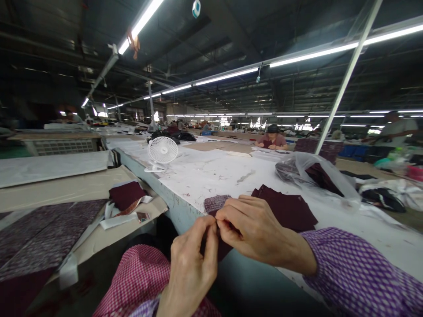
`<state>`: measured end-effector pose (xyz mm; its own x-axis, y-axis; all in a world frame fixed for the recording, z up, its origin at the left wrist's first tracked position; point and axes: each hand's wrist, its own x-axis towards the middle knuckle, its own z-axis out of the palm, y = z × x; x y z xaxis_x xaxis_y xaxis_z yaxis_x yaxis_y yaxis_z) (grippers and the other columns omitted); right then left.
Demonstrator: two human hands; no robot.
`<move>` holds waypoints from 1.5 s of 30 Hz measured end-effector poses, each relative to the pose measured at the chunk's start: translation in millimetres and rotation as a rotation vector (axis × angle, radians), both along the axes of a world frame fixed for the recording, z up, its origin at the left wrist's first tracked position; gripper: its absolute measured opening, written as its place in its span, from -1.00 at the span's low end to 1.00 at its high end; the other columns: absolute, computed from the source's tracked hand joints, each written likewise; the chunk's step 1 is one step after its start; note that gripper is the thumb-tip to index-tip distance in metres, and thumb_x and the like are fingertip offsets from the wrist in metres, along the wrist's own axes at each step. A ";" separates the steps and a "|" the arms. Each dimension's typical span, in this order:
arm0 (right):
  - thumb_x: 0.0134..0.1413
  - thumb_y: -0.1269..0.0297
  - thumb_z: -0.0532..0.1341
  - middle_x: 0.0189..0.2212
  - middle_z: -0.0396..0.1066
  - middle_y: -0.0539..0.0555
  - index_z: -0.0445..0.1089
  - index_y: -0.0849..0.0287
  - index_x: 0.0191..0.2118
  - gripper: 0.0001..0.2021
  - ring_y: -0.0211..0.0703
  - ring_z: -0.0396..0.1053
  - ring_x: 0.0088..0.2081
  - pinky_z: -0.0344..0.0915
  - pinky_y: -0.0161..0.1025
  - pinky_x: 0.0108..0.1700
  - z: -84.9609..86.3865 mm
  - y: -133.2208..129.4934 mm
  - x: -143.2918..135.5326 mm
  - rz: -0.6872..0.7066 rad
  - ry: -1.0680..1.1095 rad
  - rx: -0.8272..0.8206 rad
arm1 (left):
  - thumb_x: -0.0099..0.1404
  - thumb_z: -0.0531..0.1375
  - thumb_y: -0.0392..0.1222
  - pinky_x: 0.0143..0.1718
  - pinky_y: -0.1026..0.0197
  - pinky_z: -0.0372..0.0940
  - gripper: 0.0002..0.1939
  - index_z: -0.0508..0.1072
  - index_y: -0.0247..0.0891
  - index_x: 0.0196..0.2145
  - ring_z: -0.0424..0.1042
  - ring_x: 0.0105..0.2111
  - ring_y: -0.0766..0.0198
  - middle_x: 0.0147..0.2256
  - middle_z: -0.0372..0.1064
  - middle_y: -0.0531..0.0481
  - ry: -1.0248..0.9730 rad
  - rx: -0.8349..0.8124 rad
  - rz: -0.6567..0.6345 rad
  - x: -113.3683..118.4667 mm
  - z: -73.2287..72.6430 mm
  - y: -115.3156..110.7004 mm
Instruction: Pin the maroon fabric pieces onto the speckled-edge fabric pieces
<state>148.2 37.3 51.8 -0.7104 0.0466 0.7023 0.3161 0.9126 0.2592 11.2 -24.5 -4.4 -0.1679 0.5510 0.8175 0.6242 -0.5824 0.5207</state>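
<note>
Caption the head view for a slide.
Left hand and right hand pinch maroon fabric beside a white-topped worktable, a white desk fan beyond.

Cloth (286,209) on table (205,169) — fan (163,150) beyond

You wear a white-flecked purple sleeve (357,266) behind your right hand (259,226), and red-and-white check (142,277) beside your left hand (193,259).

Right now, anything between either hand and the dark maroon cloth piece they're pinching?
Nothing visible: the left hand and right hand pinch the dark maroon cloth piece directly. The speckled purple-grey fabric and overlapping dark maroon fabric pieces lie beyond, not between.
</note>
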 end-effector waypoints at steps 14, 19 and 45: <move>-0.15 0.49 0.13 -0.65 0.29 -0.07 0.35 0.27 -0.52 -0.92 -0.43 0.15 -0.61 0.06 -0.48 -0.58 14.6 1.0 -0.4 0.069 0.020 -1.101 | 0.29 0.08 -0.35 -0.56 0.46 0.24 -0.89 0.33 -0.23 -0.40 0.36 -0.60 0.46 -0.55 0.38 0.15 -0.007 -0.087 -0.146 -9.3 -0.6 1.3; -0.11 0.45 0.12 -0.62 0.34 -0.04 0.33 0.27 -0.50 -0.94 -0.40 0.22 -0.58 0.12 -0.46 -0.56 14.6 4.3 -0.6 0.127 0.011 -1.307 | 0.31 0.07 -0.32 -0.51 0.46 0.32 -0.87 0.33 -0.24 -0.40 0.43 -0.56 0.43 -0.54 0.42 0.12 -0.082 -0.107 -0.220 -9.3 -0.2 2.0; 0.10 0.38 0.22 -0.38 0.42 0.00 0.38 0.22 -0.33 -0.96 -0.35 0.34 -0.37 0.26 -0.40 -0.31 27.3 0.8 8.9 0.091 -0.067 -0.629 | 0.25 0.18 -0.08 -0.44 0.30 0.42 -0.81 0.36 -0.28 -0.34 0.53 -0.49 0.24 -0.51 0.51 -0.02 -0.579 -0.246 -0.347 -2.4 6.1 -2.1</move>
